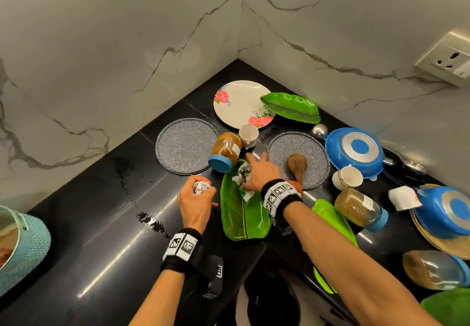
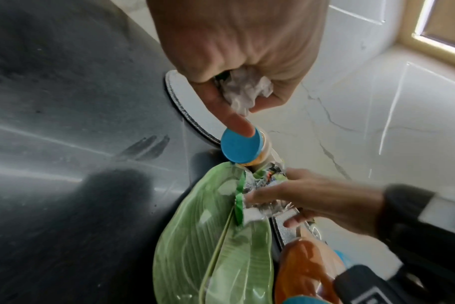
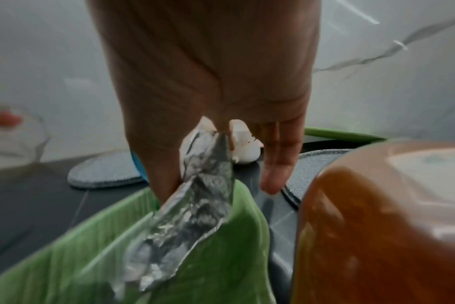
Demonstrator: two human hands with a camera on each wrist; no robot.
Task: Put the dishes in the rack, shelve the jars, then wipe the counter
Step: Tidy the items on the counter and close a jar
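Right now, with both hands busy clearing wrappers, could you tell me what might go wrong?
1. The jar lies on its side beside the right hand; a nudge could roll it.
2. The foil wrapper being gripped lies on the green leaf plate, which overhangs the counter edge; tugging could tip it off.
3. The left hand, holding crumpled paper, cannot catch anything.

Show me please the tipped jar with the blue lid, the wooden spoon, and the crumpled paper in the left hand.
tipped jar (image 1: pixel 227 148), head view, on its glass side
wooden spoon (image 1: pixel 297 163), head view, on its bowl
crumpled paper (image 2: pixel 244 90), left wrist view, on the wad between the fingers
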